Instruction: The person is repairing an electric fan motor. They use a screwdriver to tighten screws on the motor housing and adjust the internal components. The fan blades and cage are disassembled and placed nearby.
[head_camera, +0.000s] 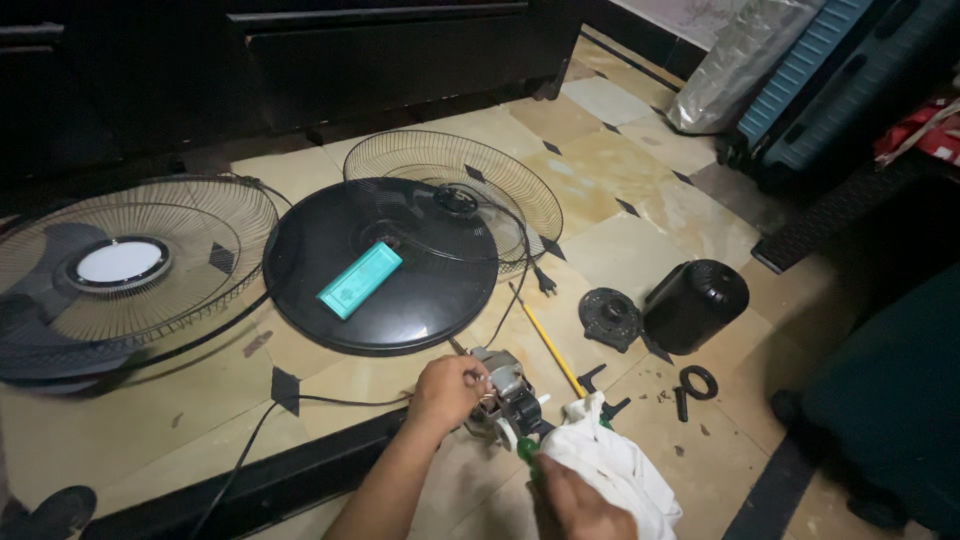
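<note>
My left hand (447, 391) grips a small grey fan motor (506, 390) that rests on the tiled floor. Below it, my right hand (575, 503) holds a crumpled white cloth (612, 465) against the motor's front; a green piece (526, 449) shows at the cloth's edge. A yellow-handled screwdriver (549, 345) lies on the floor just past the motor. The motor's black power cord (330, 402) runs left from it.
A round black fan base (420, 300) with a teal box (360, 279) on it lies ahead. Wire fan guards (120, 262) (470, 175) lie left and behind. A black motor cover (697, 304), a black disc (610, 318) and small black parts (692, 385) sit right. Dark cabinets stand at the back.
</note>
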